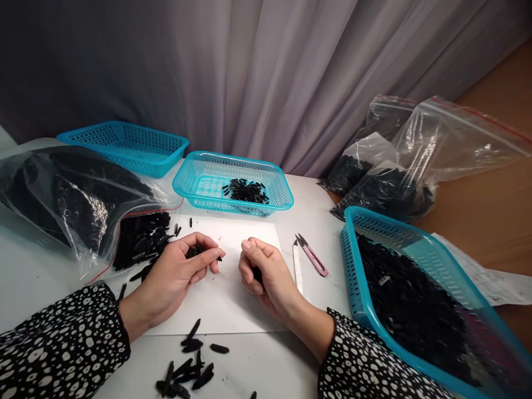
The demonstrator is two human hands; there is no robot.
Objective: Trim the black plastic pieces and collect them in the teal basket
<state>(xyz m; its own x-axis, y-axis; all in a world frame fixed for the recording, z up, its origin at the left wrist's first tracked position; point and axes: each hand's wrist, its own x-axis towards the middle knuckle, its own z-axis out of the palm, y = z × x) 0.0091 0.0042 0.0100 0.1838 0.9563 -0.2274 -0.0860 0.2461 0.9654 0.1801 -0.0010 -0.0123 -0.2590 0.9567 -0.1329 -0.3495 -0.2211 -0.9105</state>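
Note:
My left hand (178, 274) is over a white paper sheet (249, 317), its fingers curled round small black elongated pieces. One piece's tip sticks out past the thumb and forefinger. To its right, my right hand (268, 271) is closed, and something black shows inside the curled fingers, probably similar pieces. Loose black elongated pieces (191, 371) lie on the table below the sheet. More black pieces (143, 235) spill from a large open zip bag (78, 194) at the left. Pink thread snips (312, 256) and a slim white-handled blade (297, 266) lie right of my right hand.
Behind the sheet stands a light-blue basket (195, 195) with some black pieces. An empty-looking blue basket (166, 166) is behind it at left. A blue basket (353, 271) full of black pieces is at right. Zip bags (415, 160) sit behind it, beside a grey curtain (233, 72).

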